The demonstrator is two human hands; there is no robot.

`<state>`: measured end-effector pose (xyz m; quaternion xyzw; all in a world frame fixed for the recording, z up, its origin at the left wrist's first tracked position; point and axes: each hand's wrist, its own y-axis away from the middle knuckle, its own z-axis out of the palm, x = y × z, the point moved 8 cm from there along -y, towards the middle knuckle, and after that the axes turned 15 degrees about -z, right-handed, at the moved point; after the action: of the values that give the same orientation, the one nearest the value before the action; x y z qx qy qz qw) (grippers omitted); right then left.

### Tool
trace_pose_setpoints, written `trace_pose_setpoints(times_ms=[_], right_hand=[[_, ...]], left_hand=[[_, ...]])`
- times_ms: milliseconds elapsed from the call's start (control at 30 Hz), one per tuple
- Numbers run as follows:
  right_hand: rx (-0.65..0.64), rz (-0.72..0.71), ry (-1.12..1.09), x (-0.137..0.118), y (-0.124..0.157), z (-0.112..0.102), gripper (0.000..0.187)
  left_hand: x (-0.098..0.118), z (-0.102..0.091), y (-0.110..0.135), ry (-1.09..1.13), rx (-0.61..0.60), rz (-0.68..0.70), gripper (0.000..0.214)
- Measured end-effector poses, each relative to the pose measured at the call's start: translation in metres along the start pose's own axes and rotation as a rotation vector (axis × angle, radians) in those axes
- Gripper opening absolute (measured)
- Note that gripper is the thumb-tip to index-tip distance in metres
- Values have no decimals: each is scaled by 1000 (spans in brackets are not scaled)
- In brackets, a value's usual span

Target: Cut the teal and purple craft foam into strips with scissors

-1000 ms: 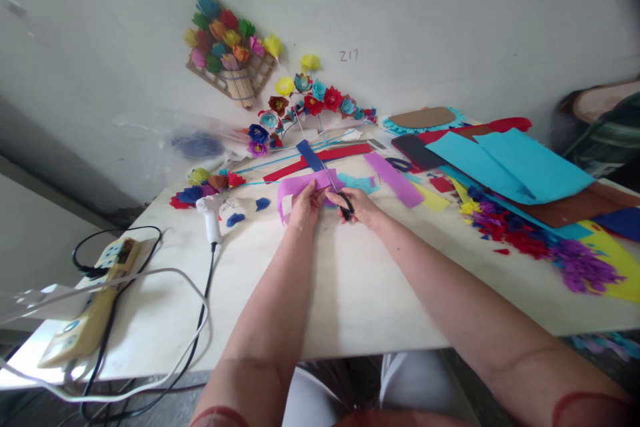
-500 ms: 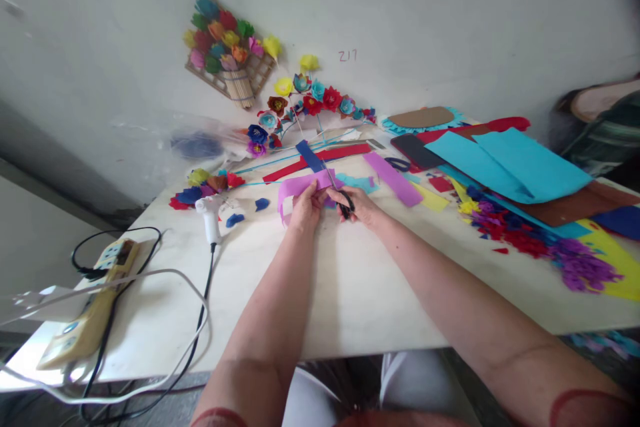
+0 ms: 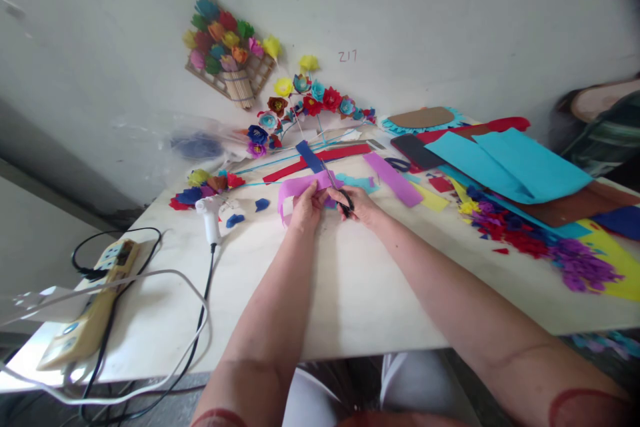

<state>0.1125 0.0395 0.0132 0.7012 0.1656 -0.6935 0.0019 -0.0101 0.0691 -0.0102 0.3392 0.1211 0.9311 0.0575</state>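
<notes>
A strip of pinkish-purple paper [image 3: 294, 187] is pinched in my left hand [image 3: 309, 205], its far end bent down toward the table. My right hand [image 3: 363, 207] is closed round the black handles of a pair of scissors [image 3: 345, 200]. The scissor blades point up and left, lying across the strip's right end. Beyond my hands lie a dark blue paper strip [image 3: 310, 155] and light blue paper scraps [image 3: 357, 181]. Another purple strip [image 3: 395, 180] lies to the right, partly over a yellow piece [image 3: 429, 197].
A white glue gun [image 3: 210, 220] stands at the left, its cord running to a power strip [image 3: 93, 307]. Paper flowers [image 3: 315, 97] line the wall. On the right are blue paper sheets [image 3: 515, 163], a dark phone [image 3: 416, 151] and a pile of paper petals [image 3: 530, 233].
Hardly anything differs. My right hand and the scissor handles have shifted very slightly, while my left hand keeps the purple strip in the same place.
</notes>
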Motion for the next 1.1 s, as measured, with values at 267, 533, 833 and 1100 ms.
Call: trace_pose_setpoints(times_ms=[267, 533, 833, 1100], right_hand=[[21, -17, -28, 2, -2, 0, 39], [79, -13, -31, 4, -4, -4, 39], [171, 5, -19, -2, -3, -9, 40], [237, -2, 13, 1, -8, -13, 35]], left_hand=[[1, 1, 3, 5, 10, 2, 3], [-1, -2, -2, 18, -7, -14, 6], [-1, -1, -1, 7, -1, -23, 4], [0, -6, -2, -2, 29, -15, 4]])
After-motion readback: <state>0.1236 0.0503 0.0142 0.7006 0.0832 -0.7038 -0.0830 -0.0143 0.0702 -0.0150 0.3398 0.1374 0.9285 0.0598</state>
